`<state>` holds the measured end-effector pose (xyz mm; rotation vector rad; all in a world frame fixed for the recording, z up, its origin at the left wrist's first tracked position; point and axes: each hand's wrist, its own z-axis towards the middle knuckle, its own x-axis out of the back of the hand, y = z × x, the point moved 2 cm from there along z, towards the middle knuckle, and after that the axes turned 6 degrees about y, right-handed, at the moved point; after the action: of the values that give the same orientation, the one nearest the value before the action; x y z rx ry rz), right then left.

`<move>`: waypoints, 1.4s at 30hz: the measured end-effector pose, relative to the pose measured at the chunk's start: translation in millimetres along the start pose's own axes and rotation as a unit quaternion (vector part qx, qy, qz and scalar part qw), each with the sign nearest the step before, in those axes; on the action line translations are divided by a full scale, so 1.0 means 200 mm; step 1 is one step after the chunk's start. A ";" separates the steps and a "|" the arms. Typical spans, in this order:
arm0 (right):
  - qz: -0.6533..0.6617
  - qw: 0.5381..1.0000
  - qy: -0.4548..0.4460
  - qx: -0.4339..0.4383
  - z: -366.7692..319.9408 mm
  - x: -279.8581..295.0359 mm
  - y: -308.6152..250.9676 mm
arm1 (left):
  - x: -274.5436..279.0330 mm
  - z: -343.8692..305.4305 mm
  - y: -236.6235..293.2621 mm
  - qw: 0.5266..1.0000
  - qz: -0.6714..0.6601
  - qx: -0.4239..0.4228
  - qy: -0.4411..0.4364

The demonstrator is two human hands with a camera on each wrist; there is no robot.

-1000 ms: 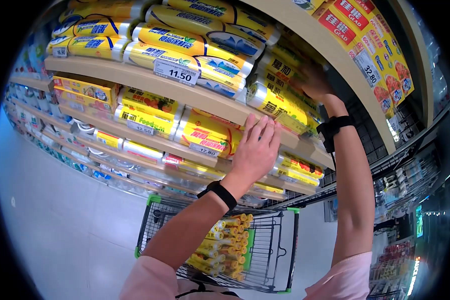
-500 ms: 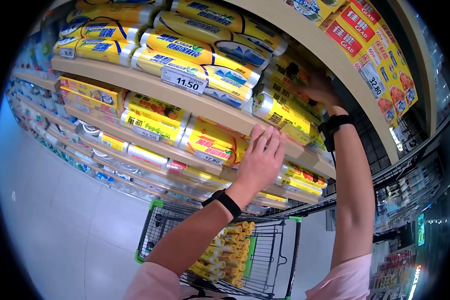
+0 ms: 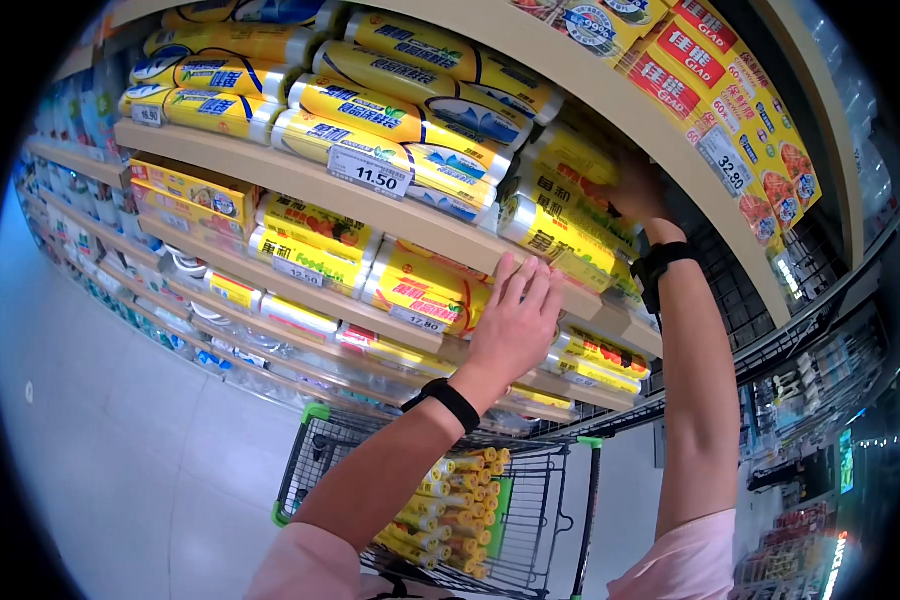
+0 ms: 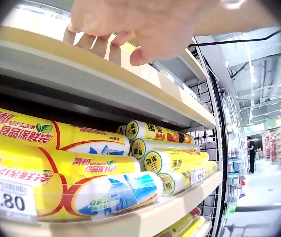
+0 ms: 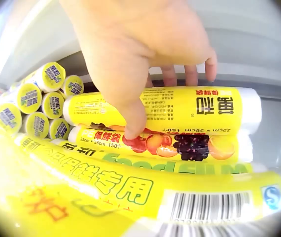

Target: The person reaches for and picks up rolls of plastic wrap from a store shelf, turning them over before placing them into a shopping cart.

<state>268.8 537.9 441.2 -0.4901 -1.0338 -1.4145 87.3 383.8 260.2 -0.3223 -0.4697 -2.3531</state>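
Note:
My left hand (image 3: 510,325) rests its extended fingers on the front edge of a wooden shelf (image 4: 56,54). Deep on that same shelf, my right hand (image 5: 145,49) grips a yellow roll of food bags (image 5: 195,106), thumb across its front and fingers behind it. The head view shows this hand (image 3: 638,195) in shadow under the upper shelf. A roll with fruit pictures (image 5: 195,146) lies just in front of the gripped one, close under the thumb tip. Another yellow roll (image 5: 130,190) with a barcode is nearest the right wrist camera.
Stacked yellow rolls (image 3: 400,110) fill the shelf to the left, behind a price tag (image 3: 368,172). Boxes (image 3: 695,70) stand on the upper shelf. Below my arms is a shopping cart (image 3: 545,480) holding many yellow rolls (image 3: 450,510). A lower shelf (image 4: 170,207) bears more rolls.
My right hand has shifted slightly among the rolls at the back of the shelf. The left hand stays on the shelf edge, while the head view has moved a little.

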 end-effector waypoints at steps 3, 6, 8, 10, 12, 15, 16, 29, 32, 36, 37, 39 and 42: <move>-0.029 0.998 0.000 -0.060 -0.07 -0.02 -0.03 | 0.00 0.00 0.00 1.000 -0.003 0.001 -0.004; -0.018 0.989 -0.065 -0.132 -0.15 0.03 -0.07 | 0.01 0.00 0.00 1.000 0.009 -0.011 -0.005; 0.000 0.987 -0.050 -0.152 -0.24 0.07 -0.09 | 0.04 0.00 0.01 0.999 0.017 -0.019 -0.028; 0.078 0.988 -0.024 -0.129 -0.33 0.15 -0.12 | 0.08 0.02 0.00 0.998 0.017 -0.028 -0.049; 0.120 0.984 0.010 -0.132 -0.45 0.27 -0.22 | 0.14 0.03 0.00 0.997 0.008 -0.037 -0.071; 0.103 0.985 0.090 -0.106 -0.62 0.37 -0.35 | 0.24 0.01 0.01 0.989 -0.121 0.028 -0.087; 0.168 0.974 0.141 -0.057 -0.68 0.45 -0.44 | 0.30 0.00 0.02 0.985 -0.152 0.046 -0.073; 0.332 0.923 0.174 -0.088 -1.48 0.60 -1.32 | 1.14 -0.32 0.07 0.738 -0.592 0.314 -0.078; 0.424 0.887 0.136 -0.124 -1.63 0.55 -1.52 | 1.27 -0.46 0.03 0.835 -0.477 0.270 -0.055; 0.498 0.844 0.109 -0.166 -1.77 0.45 -1.73 | 1.46 -0.65 0.00 0.873 -0.376 0.306 -0.052; 0.500 0.843 0.086 -0.178 -1.81 0.42 -1.76 | 1.49 -0.70 -0.02 0.870 -0.369 0.326 -0.041; 0.506 0.837 0.041 -0.203 -1.89 0.36 -1.80 | 1.58 -0.76 -0.06 0.833 -0.427 0.350 0.023; 0.655 0.724 0.027 -0.214 -1.98 0.30 -1.86 | 1.65 -0.87 -0.17 0.764 -0.480 0.415 0.114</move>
<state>23.5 124.8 181.5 -1.2018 -0.0804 -0.3077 -191.6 137.4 211.8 0.8104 -1.7922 -2.6883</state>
